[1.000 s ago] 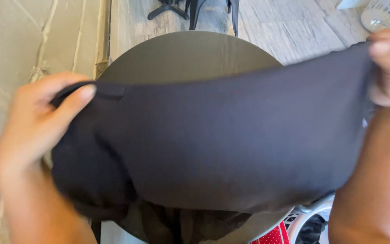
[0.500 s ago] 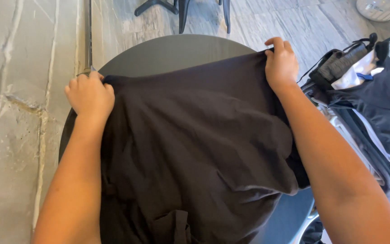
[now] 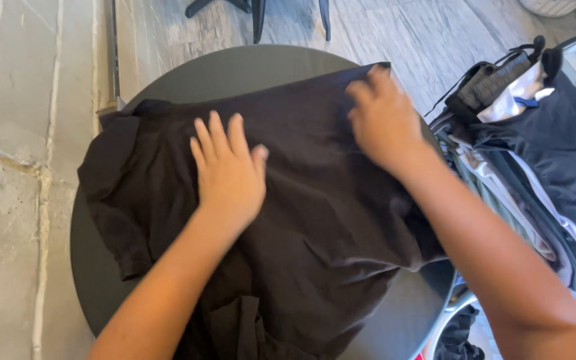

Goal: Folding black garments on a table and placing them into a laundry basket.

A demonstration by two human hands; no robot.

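The black garment (image 3: 288,220) now lies spread across the round dark table (image 3: 101,280), where half a second ago the person was still pinching its far corners, one in each fist, and a moment before that was holding it up in the air. Both grips have since been let go. The left hand (image 3: 229,172) rests flat on the cloth near the middle of the table, palm down and fingers spread, holding nothing. The right hand (image 3: 385,120) lies open too, pressing down close to the garment's far right corner, fingers pointing away (the picture is slightly blurred there, so it may be sliding).

Judging from this, the laying-out is done and the work has passed to smoothing: the far edge sits fairly straight, while the left sleeve is bunched at the table's left rim and the near part of the cloth hangs in folds over the near edge.

To the right, just beside the table, a stack of other clothes (image 3: 535,167) sits in dark and pale layers. The floor (image 3: 28,133) beyond is pale stone and grey planks.
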